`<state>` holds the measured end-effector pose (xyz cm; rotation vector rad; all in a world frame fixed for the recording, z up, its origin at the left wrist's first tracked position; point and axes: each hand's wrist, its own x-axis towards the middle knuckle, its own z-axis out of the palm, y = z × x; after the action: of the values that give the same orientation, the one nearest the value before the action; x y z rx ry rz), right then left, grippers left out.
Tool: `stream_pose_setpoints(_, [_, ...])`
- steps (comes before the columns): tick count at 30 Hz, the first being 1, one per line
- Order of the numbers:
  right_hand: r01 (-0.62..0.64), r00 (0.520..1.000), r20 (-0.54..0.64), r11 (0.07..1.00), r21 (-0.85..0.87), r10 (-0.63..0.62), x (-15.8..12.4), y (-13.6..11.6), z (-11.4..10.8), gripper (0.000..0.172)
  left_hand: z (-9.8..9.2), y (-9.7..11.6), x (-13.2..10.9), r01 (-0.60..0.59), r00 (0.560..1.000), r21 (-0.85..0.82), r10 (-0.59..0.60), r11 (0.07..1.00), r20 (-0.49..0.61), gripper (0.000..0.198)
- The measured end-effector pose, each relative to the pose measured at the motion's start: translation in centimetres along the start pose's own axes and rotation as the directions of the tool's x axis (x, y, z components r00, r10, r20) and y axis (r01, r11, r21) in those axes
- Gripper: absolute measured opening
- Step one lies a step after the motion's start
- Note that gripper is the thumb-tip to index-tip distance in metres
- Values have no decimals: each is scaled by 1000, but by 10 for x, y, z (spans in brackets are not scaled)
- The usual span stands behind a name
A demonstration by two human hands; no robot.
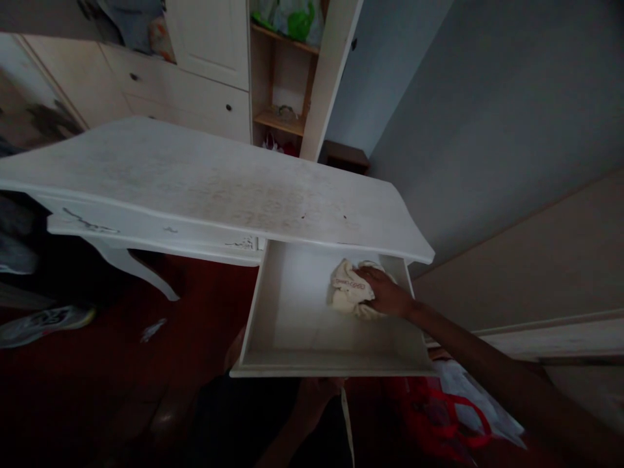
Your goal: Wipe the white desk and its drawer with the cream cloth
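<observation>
A white drawer (292,325) is pulled out from a white table (121,156). Inside it, toward the right side, my right hand (385,291) grips a crumpled cream cloth (351,289) with printed lettering, its fingers bent over the bunched fabric. The cloth rests against the drawer's bottom. Below the drawer's front edge is my left hand (319,393), close up against the front panel. Its fingers are dark and mostly hidden, so what they hold does not show. A pale narrow strap (348,426) hangs down beside that hand.
Brownish smudges mark the tabletop. Behind stands a white cabinet (209,45) with an open door (336,78) and bags on its shelves. A red-handled bag (453,416) lies on the floor at lower right, near the wall. A shoe (46,325) is at left.
</observation>
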<state>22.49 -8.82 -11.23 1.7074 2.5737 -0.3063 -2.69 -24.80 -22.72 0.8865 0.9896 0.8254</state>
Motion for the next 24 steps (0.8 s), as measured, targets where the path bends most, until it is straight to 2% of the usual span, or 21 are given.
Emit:
stream_pose_setpoints(3, [-10, 996, -87, 999, 33, 13, 16, 9, -3, 80, 0, -1, 1, 20, 1000, 37, -21, 999, 13, 56])
stream_pose_setpoints(6, [-54, 991, -119, 998, 31, 57, 32, 9, -12, 76, 0, -4, 1, 3, 1000, 41, -2, 999, -6, 55])
stream_pose_setpoints(11, [-274, 956, -105, 962, 24, 275, 58, -4, -29, 63, 2, -5, -1, 9, 999, 3, -8, 1000, -31, 52])
stream_pose_setpoints(13, [-324, 942, -82, 945, 33, 326, 63, -9, -32, 61, 2, -2, -1, 5, 999, -6, -5, 1000, -35, 54])
stream_pose_setpoints(18, [-286, 948, -126, 956, 71, 293, 62, -16, -31, 52, -2, 4, -1, 1, 999, 12, -1, 1000, 42, 57])
stream_pose_setpoints(20, [-309, 932, -179, 949, 55, 314, 62, -24, -28, 52, -1, 3, 0, -4, 1000, -14, 5, 1000, 30, 58])
stream_pose_setpoints(24, [-444, 870, -229, 896, 18, 436, 75, -55, -23, 56, 5, -2, 2, -30, 999, -57, 28, 998, -28, 62])
